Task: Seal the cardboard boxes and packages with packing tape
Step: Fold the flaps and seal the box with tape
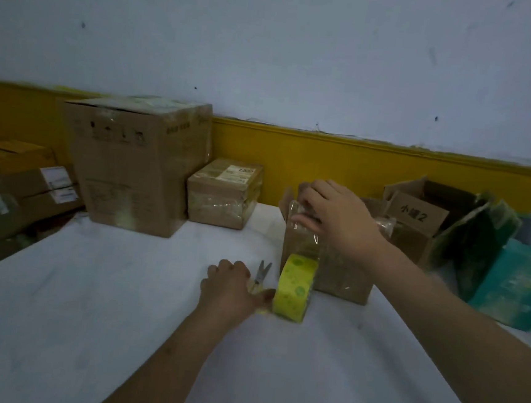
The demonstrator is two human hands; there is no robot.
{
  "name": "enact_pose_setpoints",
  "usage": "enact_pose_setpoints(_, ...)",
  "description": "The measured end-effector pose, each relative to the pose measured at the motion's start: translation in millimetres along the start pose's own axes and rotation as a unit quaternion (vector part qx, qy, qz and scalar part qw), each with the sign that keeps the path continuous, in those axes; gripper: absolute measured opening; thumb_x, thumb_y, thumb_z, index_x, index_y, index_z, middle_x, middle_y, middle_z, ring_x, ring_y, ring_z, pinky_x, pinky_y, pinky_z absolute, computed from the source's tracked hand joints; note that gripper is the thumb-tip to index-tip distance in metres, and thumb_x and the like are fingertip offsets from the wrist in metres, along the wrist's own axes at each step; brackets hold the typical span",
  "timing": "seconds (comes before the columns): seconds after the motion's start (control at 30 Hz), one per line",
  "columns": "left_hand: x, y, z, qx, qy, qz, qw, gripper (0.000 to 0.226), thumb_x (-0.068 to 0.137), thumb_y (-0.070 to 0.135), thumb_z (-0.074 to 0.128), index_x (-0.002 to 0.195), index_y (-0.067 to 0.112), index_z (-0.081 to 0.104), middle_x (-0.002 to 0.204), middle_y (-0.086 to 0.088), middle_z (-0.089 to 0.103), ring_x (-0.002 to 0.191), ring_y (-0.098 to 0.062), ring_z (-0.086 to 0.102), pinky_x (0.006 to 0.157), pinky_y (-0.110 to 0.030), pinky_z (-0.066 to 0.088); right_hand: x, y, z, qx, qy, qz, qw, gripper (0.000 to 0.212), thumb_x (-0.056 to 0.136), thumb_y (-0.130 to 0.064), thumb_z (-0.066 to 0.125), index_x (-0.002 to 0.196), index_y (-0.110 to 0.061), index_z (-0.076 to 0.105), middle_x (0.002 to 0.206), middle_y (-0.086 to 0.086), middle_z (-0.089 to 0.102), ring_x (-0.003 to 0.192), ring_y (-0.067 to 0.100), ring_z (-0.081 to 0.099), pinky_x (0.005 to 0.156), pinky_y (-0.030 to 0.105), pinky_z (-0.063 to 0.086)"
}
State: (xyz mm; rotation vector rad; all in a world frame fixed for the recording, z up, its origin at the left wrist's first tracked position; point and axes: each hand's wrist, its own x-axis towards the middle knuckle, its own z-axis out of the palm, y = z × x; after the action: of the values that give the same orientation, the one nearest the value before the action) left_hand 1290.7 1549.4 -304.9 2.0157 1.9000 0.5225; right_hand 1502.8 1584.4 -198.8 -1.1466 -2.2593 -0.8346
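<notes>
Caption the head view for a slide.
Right hand presses clear tape onto a box; left hand grips scissors beside the yellow tape roll.

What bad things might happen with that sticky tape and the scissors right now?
The tape strip runs from the box top, under the right hand, down to the yellow roll; if the roll tips, the strip may twist and wrinkle. The left hand covers the handles of the scissors, right beside the roll, so a hasty snip might nick a finger.
</notes>
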Motion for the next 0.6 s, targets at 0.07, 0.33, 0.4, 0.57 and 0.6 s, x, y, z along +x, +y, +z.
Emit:
enact_pose_setpoints(0.07,1.0,2.0,6.9,0.017,-0.011,0.004,1.0,0.068,0.075,0.066,0.069,0.119,0.017,0.054,0.123,-0.005,0.047,0.121,-0.027,0.042,0.096,-0.038,0.041,-3.9,-10.4,-2.4,0.034,0.012,0.015,0.999,0.025,0.089,-0.029,0.068,0.103,-0.009,0.062,0.109,0.008,0.061,0.094,0.028,0.057,0.072,0.035,0.045)
enact_pose_setpoints(0.33,9.1,-8.9,-5.3,-0.114,0.04,-0.027,0.992,0.055,0.073,0.043,0.08,0.105,0.017,0.045,0.093,0.004,0.056,0.086,-0.019,0.057,0.069,-0.029,0.044,-33.1,-18.9,-6.4,0.194,0.056,0.132,0.97,0.016,0.093,-0.004,0.059,0.105,-0.011,0.066,0.107,0.001,0.06,0.096,0.016,0.058,0.076,0.031,0.051)
enact_pose_setpoints(0.4,12.8,-10.0,-21.9,-0.258,0.105,-0.032,0.96,0.045,0.077,0.041,0.078,0.108,0.018,0.053,0.089,0.006,0.058,0.084,-0.017,0.059,0.069,-0.029,0.045,-38.1,-24.1,-5.3,0.241,0.068,0.188,0.95,0.011,0.093,-0.008,0.062,0.097,-0.016,0.068,0.097,-0.005,0.062,0.087,0.01,0.058,0.074,0.024,0.048)
enact_pose_setpoints(0.57,8.8,41.0,-47.1,-0.594,0.051,0.056,0.801,0.033,0.082,0.05,0.069,0.103,0.025,0.061,0.078,0.014,0.062,0.07,-0.001,0.062,0.061,-0.024,0.051,-33.6,-36.4,-13.5,0.345,0.025,0.247,0.905,0.013,0.096,-0.027,0.061,0.088,-0.025,0.071,0.079,-0.011,0.068,0.076,0.004,0.061,0.069,0.03,0.048)
enact_pose_setpoints(0.6,9.0,55.3,-47.0,-0.614,0.021,0.068,0.786,0.029,0.087,0.046,0.068,0.103,0.023,0.06,0.077,0.013,0.063,0.069,-0.001,0.062,0.061,-0.024,0.052,-31.3,-38.1,-16.3,0.398,0.007,0.244,0.884,0.015,0.097,-0.027,0.06,0.088,-0.023,0.071,0.078,-0.008,0.069,0.073,0.005,0.062,0.068,0.031,0.048)
